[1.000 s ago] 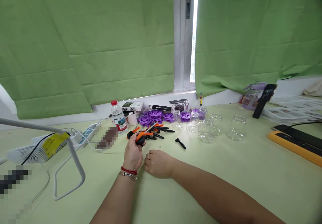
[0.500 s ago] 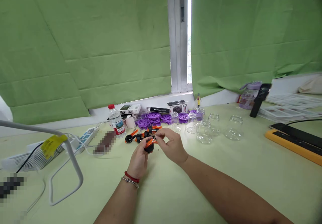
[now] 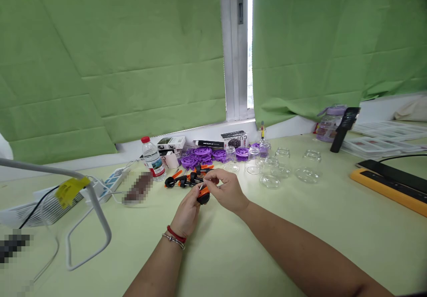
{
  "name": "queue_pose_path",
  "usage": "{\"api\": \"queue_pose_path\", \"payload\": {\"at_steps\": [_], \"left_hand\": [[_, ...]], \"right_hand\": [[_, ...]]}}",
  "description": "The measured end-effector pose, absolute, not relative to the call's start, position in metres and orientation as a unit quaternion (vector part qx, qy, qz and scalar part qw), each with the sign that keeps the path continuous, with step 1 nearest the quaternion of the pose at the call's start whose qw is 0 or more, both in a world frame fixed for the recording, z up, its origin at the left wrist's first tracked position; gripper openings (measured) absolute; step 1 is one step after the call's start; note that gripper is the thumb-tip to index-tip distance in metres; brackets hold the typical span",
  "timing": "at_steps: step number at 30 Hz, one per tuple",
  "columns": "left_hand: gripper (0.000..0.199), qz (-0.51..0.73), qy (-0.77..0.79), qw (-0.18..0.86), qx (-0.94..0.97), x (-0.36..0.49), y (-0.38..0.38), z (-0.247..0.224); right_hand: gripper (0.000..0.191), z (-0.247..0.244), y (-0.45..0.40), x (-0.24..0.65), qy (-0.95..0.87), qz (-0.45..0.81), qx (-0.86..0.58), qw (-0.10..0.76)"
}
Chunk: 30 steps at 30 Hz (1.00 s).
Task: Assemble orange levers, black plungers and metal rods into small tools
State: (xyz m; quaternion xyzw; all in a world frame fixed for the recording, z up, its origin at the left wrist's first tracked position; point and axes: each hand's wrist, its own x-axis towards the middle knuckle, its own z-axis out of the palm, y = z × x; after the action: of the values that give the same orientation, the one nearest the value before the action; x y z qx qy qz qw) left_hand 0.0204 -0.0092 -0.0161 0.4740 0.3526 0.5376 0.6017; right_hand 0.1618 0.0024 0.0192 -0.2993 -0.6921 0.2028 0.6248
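Note:
My left hand (image 3: pixel 186 214) is closed around an orange-and-black plastic part (image 3: pixel 203 196) with a rounded black end. My right hand (image 3: pixel 230 192) meets it from the right, thumb and fingertips pinched together. A thin silvery pin (image 3: pixel 201 187) shows between the two hands' fingertips; its far end is hidden. Just beyond the hands lies a loose group of similar orange-and-black parts (image 3: pixel 183 181). Purple spoked plastic discs (image 3: pixel 203 153) are piled behind them.
Several clear glass jars (image 3: pixel 308 168) stand to the right. A water bottle (image 3: pixel 154 161) and small boxes (image 3: pixel 171 143) are at the back. On the left are a power strip (image 3: pixel 115 179) and a grey metal frame (image 3: pixel 103 225); an orange-and-black device (image 3: pixel 388 188) lies far right.
The held orange-and-black part has turned and shifted slightly right, showing more of its black end. Both hands stay close together, and the view has shifted slightly.

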Motion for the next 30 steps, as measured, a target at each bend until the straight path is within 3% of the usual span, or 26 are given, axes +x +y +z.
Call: {"api": "queue_pose_path", "payload": {"at_steps": [10,16,25,30], "left_hand": [[0.039,0.535,0.345,0.604,0.48,0.021,-0.01,-0.016],[0.033,0.538,0.333,0.611,0.476,0.021,-0.011,-0.016],[0.025,0.572,0.357,0.602,0.429,0.018,-0.007,-0.019],[0.032,0.567,0.344,0.627,0.409,0.018,-0.007,-0.017]], "right_hand": [[0.011,0.026,0.0,0.166,-0.723,0.183,-0.299,0.596],[0.017,0.021,0.0,0.164,-0.779,0.177,-0.293,0.525],[0.024,0.014,0.007,0.164,-0.844,0.079,-0.25,0.468],[0.018,0.015,0.008,0.168,-0.87,0.038,-0.27,0.41]]}}
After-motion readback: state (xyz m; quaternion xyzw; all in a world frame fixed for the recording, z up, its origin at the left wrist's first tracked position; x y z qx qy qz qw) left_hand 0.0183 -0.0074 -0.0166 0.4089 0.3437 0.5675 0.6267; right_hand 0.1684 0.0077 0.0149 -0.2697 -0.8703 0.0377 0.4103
